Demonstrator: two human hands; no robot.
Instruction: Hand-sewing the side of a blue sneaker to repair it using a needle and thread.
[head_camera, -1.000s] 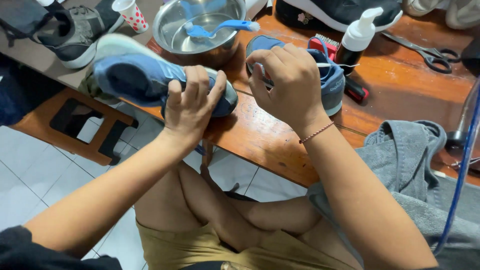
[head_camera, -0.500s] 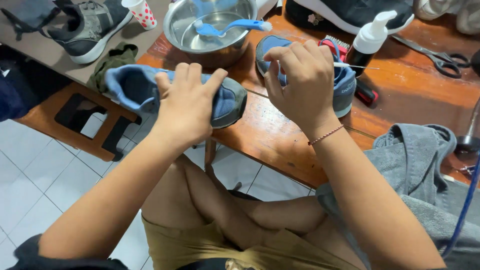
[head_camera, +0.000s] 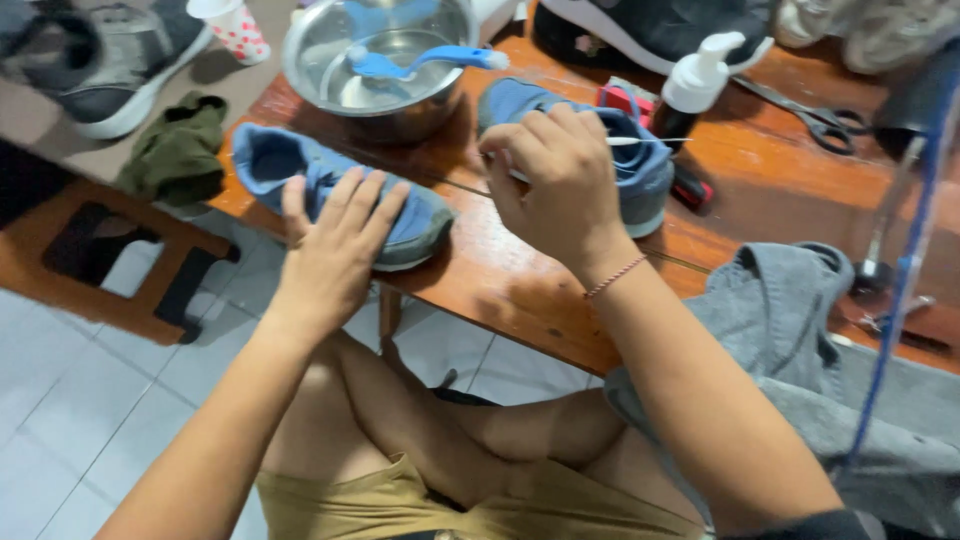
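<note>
A blue shoe stands upright on the wooden table near its front left edge. My left hand lies over its toe end, fingers spread across the top and thumb on the side, holding it. A second blue shoe stands to the right, behind my right hand. That hand is closed, pinching a thin white stick that pokes out to the right above this shoe.
Behind the shoes stands a metal bowl with a blue brush in it, a white pump bottle, scissors and dark sneakers. A grey cloth hangs at the right edge. A green rag and wooden stool lie left.
My left hand has turned the blue shoe from lying on its side in the air to standing upright on the table. The right hand stays by the second shoe.
</note>
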